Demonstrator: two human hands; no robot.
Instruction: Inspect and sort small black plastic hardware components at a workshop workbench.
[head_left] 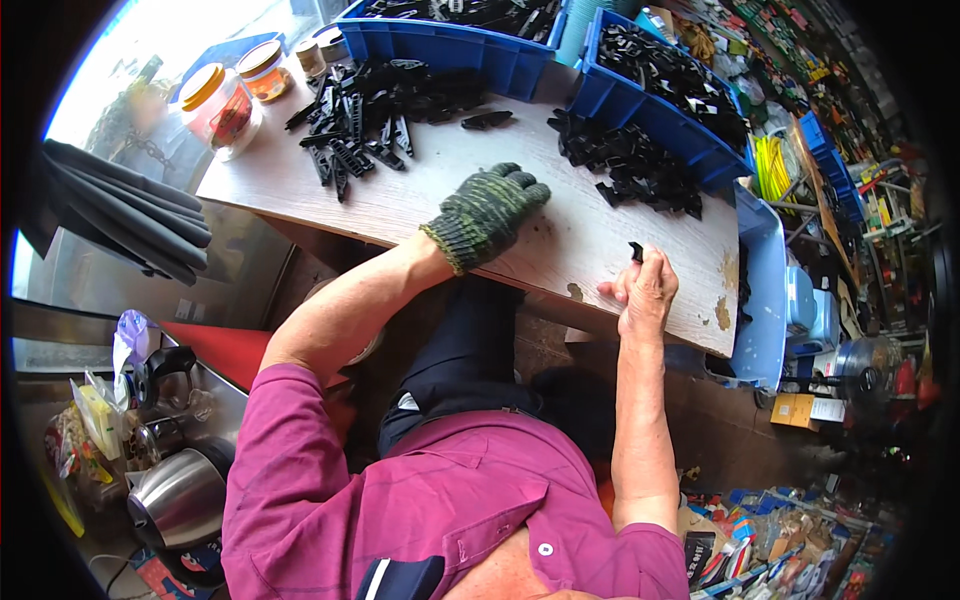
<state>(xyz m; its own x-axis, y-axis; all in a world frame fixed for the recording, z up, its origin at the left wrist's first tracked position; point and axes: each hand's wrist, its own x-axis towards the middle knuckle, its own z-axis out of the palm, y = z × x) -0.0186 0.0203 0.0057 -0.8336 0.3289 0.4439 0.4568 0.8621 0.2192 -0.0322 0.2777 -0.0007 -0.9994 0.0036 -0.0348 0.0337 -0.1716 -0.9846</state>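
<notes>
My left hand (488,215), in a dark green knitted glove, rests over the middle of the pale table (560,240) with its fingers curled together. What they hold, if anything, is hidden beneath the glove. My bare right hand (648,290) is at the table's near right, pinching a small black plastic piece (636,252) that sticks up past the fingers. A heap of long black clip-like parts (350,125) lies beyond my left hand, and one loose black part (487,120) is to its right. Smaller black pieces (640,165) are piled beyond my right hand.
Two blue bins (450,50) (650,110) full of black parts stand along the far side. Lidded jars (222,115) are at the far left. A light-blue tub (765,290) sits against the right edge. A steel kettle (180,495) stands at lower left.
</notes>
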